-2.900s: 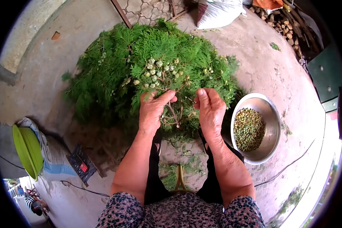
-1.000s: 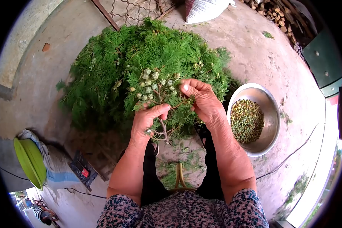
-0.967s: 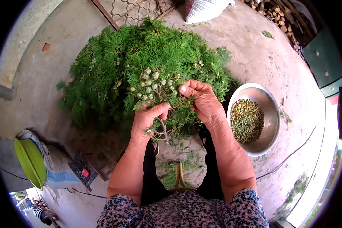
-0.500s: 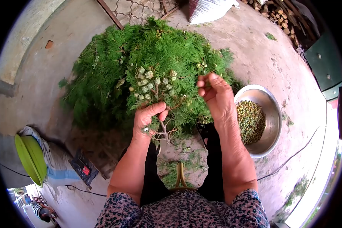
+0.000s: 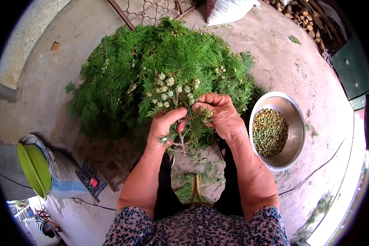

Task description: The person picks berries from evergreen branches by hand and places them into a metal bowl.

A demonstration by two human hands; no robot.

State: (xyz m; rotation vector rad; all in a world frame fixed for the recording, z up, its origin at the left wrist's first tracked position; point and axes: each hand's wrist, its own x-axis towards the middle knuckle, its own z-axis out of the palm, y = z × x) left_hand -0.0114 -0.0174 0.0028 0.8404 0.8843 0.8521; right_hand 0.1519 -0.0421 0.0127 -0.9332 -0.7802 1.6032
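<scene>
My left hand is closed round the stem of a branch that bears several pale green cones. Close beside it on the right, my right hand is pinched at a side twig of the same branch; what lies between its fingertips is partly hidden. Behind both hands spreads a large heap of green foliage. To the right of my right hand a metal bowl holds many small green and brown cones.
A white sack lies at the top, with stacked firewood to its right. Green drawers stand at far right. At left are a lime green basin and a sack. A person shows at lower left.
My right hand has come back left from above the heap's right side to the branch, its fingers now pinched there. My left hand still grips the stem. The view has shifted slightly.
</scene>
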